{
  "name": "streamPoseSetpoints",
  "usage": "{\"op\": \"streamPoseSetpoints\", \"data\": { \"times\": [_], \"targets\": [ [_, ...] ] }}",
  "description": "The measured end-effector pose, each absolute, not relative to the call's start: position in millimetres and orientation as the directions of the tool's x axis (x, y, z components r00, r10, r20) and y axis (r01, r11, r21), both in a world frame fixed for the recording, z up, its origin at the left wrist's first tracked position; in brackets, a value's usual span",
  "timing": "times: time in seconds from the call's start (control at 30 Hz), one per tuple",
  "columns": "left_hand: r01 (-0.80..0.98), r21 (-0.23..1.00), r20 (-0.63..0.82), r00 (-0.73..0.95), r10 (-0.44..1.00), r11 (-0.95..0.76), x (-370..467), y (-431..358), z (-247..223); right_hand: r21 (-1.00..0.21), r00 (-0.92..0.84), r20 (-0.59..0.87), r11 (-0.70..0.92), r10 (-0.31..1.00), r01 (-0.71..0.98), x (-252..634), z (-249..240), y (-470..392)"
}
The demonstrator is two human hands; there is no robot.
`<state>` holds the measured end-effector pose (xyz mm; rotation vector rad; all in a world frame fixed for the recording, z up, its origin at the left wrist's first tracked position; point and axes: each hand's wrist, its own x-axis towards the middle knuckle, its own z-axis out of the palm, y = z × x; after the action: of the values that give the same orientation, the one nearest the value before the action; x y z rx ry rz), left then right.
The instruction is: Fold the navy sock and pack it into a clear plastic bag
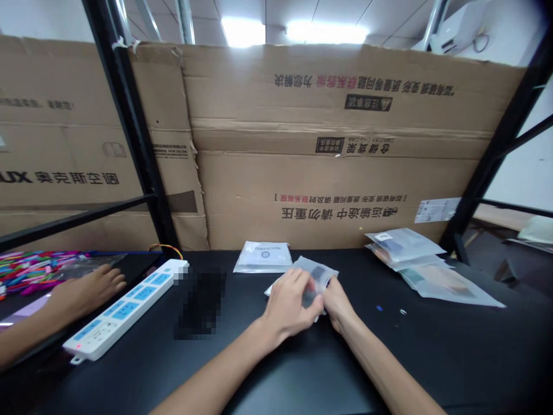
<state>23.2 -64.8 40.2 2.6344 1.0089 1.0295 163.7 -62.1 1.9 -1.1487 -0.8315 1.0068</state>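
A translucent plastic bag (323, 275) with a printed barcode-like label is between my two hands, above the black table. My right hand (338, 301) is closed on the bag's right edge. Across its front and left side lies my left hand (290, 304), with fingers bent and thumb on the plastic; its fingertips partly cover the bag. What the bag contains is hard to make out. The edge of a pale packet (268, 290) shows just left of my left hand. Behind stands or lies a flat white package (264, 257) with printed lettering.
Several translucent pouches (406, 245) are piled at the right. A white power strip (125, 311) lies to the left, beside a pixelated dark patch. Another person's hand (93, 291) rests near colourful small items (34, 271). Cardboard (328, 178) walls the back; small scraps (379, 308) dot the table.
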Motion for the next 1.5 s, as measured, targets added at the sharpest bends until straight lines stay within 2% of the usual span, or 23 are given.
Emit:
{"op": "streamPoseSetpoints", "data": {
  "times": [0.07, 0.13, 0.23, 0.3, 0.37, 0.5, 0.67, 0.77, 0.83, 0.87, 0.9, 0.93, 0.97, 1.0, 1.07, 1.13, 1.27, 1.5],
  "targets": [
    [0.584, 0.402, 0.550, 0.462, 0.696, -0.705, 21.5, -60.5, 41.6, -0.949, 0.247, -0.041, 0.039, 0.968, -0.311, 162.8, 4.3, -63.2],
    [0.581, 0.456, 0.504, 0.455, 0.734, -0.674, 18.1, -53.4, 40.9, -0.907, 0.165, -0.086, -0.009, 0.983, -0.421, 159.7, 5.8, -66.0],
    [0.518, 0.560, 0.402, 0.512, 0.759, -0.647, 9.6, -41.5, 39.5, -0.845, 0.101, -0.092, -0.023, 0.991, -0.534, 153.0, 5.5, -71.1],
    [0.477, 0.584, 0.346, 0.585, 0.733, -0.657, 3.2, -36.8, 40.0, -0.809, 0.105, -0.088, -0.009, 0.991, -0.588, 148.2, 3.2, -72.1],
    [0.496, 0.520, 0.298, 0.658, 0.691, -0.696, -1.7, -37.2, 40.9, -0.779, 0.146, -0.094, 0.018, 0.985, -0.627, 143.8, -0.1, -69.9],
    [0.638, 0.286, 0.216, 0.684, 0.697, -0.715, -3.3, -48.8, 39.3, -0.755, 0.209, -0.102, 0.061, 0.973, -0.653, 135.8, -3.8, -61.0],
    [0.720, 0.116, 0.215, 0.654, 0.725, -0.684, -1.1, -50.1, 31.0, -0.826, 0.079, -0.052, 0.002, 0.996, -0.564, 138.3, 2.2, -63.6],
    [0.762, 0.114, 0.241, 0.601, 0.762, -0.637, -4.2, -42.1, 25.9, -0.903, 0.009, -0.035, -0.028, 0.999, -0.429, 159.0, 4.2, -76.2],
    [0.761, 0.147, 0.293, 0.576, 0.763, -0.631, -5.9, -38.6, 23.7, -0.966, 0.050, 0.021, 0.033, 0.999, -0.256, 178.7, 2.6, -85.0],
    [0.752, 0.168, 0.326, 0.567, 0.756, -0.637, -6.1, -38.0, 23.0, -0.989, 0.101, 0.106, 0.116, 0.989, -0.090, 188.2, 1.4, -88.1],
    [0.740, 0.188, 0.360, 0.560, 0.746, -0.646, -5.7, -38.1, 22.5, -0.949, 0.146, 0.274, 0.244, 0.951, 0.198, 196.5, 0.4, -89.5],
    [0.727, 0.207, 0.392, 0.552, 0.736, -0.655, -4.7, -38.8, 22.1, -0.822, 0.131, 0.438, 0.337, 0.889, 0.459, 202.8, -0.1, -89.1],
    [0.717, 0.222, 0.417, 0.543, 0.729, -0.661, -3.5, -39.8, 21.9, -0.624, 0.055, 0.576, 0.395, 0.816, 0.675, 206.8, -0.1, -86.4],
    [0.712, 0.233, 0.435, 0.533, 0.726, -0.662, -2.2, -40.8, 21.8, -0.402, -0.062, 0.662, 0.424, 0.747, 0.812, 208.4, 0.6, -81.7],
    [0.713, 0.233, 0.455, 0.521, 0.722, -0.662, -0.5, -42.0, 21.8, -0.080, -0.292, 0.688, 0.470, 0.664, 0.879, 206.3, 3.2, -67.2],
    [0.720, 0.195, 0.459, 0.533, 0.711, -0.666, -0.8, -41.2, 21.9, 0.092, -0.455, 0.650, 0.531, 0.609, 0.842, 200.9, 5.6, -49.6],
    [0.755, 0.107, 0.453, 0.543, 0.707, -0.647, -5.3, -36.1, 21.5, 0.190, -0.597, 0.605, 0.633, 0.527, 0.751, 196.5, 4.1, -23.3],
    [0.832, 0.070, 0.485, 0.454, 0.747, -0.551, -4.4, -33.0, 23.3, 0.256, -0.643, 0.632, 0.667, 0.433, 0.700, 204.5, 0.9, -28.0]
  ]
}}
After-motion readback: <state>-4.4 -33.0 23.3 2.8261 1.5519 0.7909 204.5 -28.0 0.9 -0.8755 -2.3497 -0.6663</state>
